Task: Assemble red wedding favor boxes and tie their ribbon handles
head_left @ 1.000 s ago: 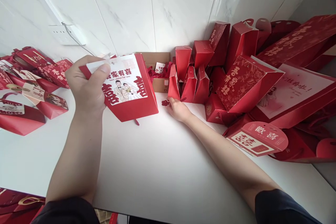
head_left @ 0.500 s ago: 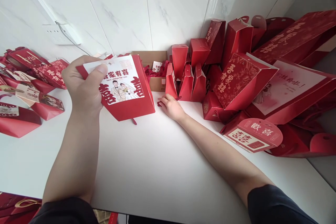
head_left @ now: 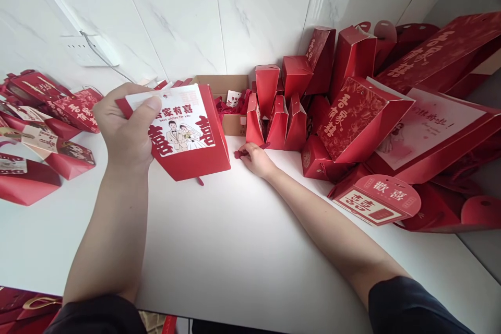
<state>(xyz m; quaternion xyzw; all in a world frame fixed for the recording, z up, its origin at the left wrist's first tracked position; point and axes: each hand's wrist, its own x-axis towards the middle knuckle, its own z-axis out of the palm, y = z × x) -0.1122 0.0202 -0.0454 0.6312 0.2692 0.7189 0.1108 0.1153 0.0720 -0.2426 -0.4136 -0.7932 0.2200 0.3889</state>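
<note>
My left hand (head_left: 127, 125) is closed on the upper left part of a red gift box (head_left: 188, 167), tilted and raised over the white table (head_left: 235, 250). A white card (head_left: 182, 120) with a wedding couple and red characters lies on the box's face, and my left thumb presses its upper left corner. Further right, my right hand (head_left: 256, 159) rests at the tabletop with its fingers pinched around a dark red ribbon (head_left: 238, 154). Part of that ribbon sticks out past the fingers. Another red ribbon end (head_left: 200, 181) shows below the box.
An open cardboard box (head_left: 235, 124) with red ribbons and tags stands at the wall. Several small red boxes (head_left: 277, 130) are beside it, and larger red boxes (head_left: 352, 120) crowd the right. More gift boxes (head_left: 35, 177) lie on the left. A socket (head_left: 90, 51) is on the wall.
My right fingers have shifted slightly, and more of the dark red ribbon shows at them. The gift box and my left hand stay almost where they were.
</note>
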